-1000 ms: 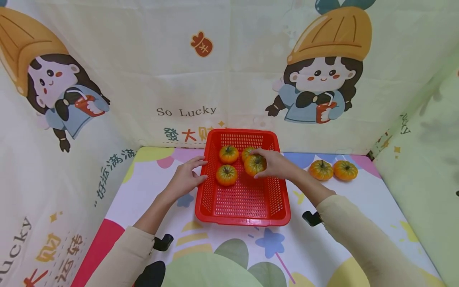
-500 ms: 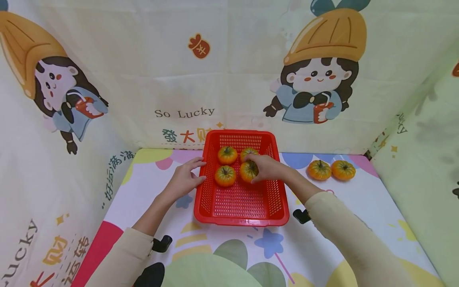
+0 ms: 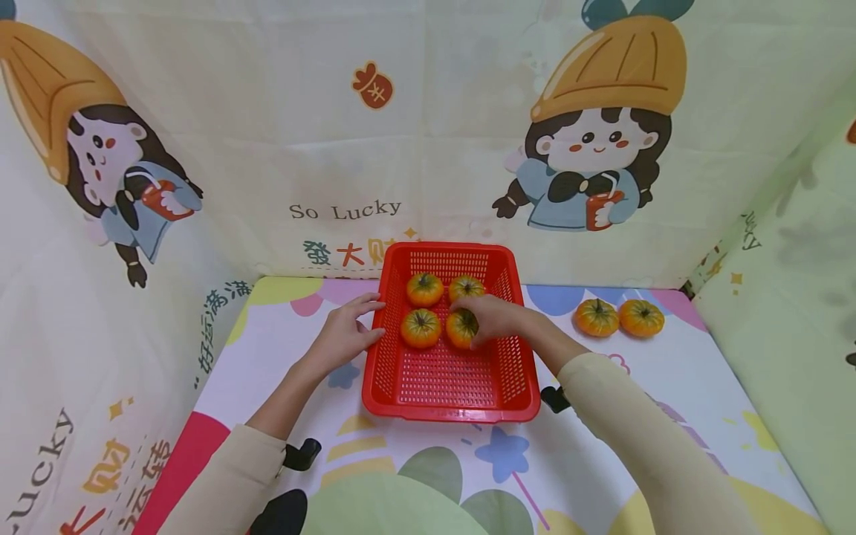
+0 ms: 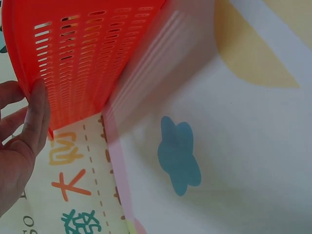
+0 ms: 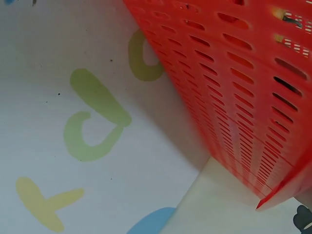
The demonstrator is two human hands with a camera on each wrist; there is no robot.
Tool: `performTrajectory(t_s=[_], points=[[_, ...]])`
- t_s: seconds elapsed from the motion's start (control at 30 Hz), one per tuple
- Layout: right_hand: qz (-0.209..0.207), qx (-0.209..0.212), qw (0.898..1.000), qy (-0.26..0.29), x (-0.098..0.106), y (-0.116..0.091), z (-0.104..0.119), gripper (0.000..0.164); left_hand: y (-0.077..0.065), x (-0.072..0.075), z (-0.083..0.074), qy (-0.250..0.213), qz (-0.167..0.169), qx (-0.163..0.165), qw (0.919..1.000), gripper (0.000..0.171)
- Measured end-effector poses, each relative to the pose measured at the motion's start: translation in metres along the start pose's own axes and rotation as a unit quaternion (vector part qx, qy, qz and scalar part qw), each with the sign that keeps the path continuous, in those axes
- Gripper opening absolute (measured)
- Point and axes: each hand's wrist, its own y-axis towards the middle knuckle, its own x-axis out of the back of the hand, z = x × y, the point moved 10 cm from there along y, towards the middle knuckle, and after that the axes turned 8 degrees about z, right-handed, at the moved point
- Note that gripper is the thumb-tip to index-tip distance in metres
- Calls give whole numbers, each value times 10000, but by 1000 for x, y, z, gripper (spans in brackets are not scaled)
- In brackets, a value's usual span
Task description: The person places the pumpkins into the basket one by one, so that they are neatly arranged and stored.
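A red plastic basket (image 3: pixel 451 412) stands against the back wall, with small orange-green pumpkins inside. My right hand (image 3: pixel 498 319) reaches over its right side and holds the near right pumpkin (image 3: pixel 461 329), its fingers covering that pumpkin's right part. Behind it sits another pumpkin (image 3: pixel 466 286); a pumpkin (image 3: pixel 424 290) and one more pumpkin (image 3: pixel 420 328) make up the left column. My left hand (image 3: pixel 344 334) rests with loosely spread fingers at the basket's left rim. In the left wrist view those fingers (image 4: pixel 36 114) lie against the slotted wall. The right wrist view shows mostly the basket's outer side (image 5: pixel 229 97).
Two more pumpkins, a left one (image 3: pixel 597 317) and a right one (image 3: pixel 641 318), lie side by side on the table to the right of the basket. A patterned cloth (image 3: pixel 428 148) hangs behind and on both sides. The tabletop (image 3: pixel 568 461) carries printed shapes.
My right hand has moved slightly left and lowered the near right pumpkin into line beside the near left one. The far right pumpkin shows more fully. My left hand has stayed at the rim.
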Motion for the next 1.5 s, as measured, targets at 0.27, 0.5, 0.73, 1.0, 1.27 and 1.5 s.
performTrajectory(t_s=[0.27,0.5,0.73,1.0,1.27,1.5], points=[[137,-195,9997,87,-6,5,-4,76,1,0,0,71,-4,7,10000,55],[159,-183,9997,12,-8,7,-4,77,1,-1,2,-38,7,17,10000,54],[194,-198,9996,36,-8,4,-1,79,1,-1,3,-119,3,-22,9999,54],[204,-76,9998,31,-7,2,3,80,1,0,3,-151,-12,-31,9999,53],[120,61,9999,45,-4,-1,3,81,2,-1,4,-55,-21,-24,10000,54],[-64,346,9994,63,9,-16,12,81,1,1,2,-39,-19,-9,10000,54]])
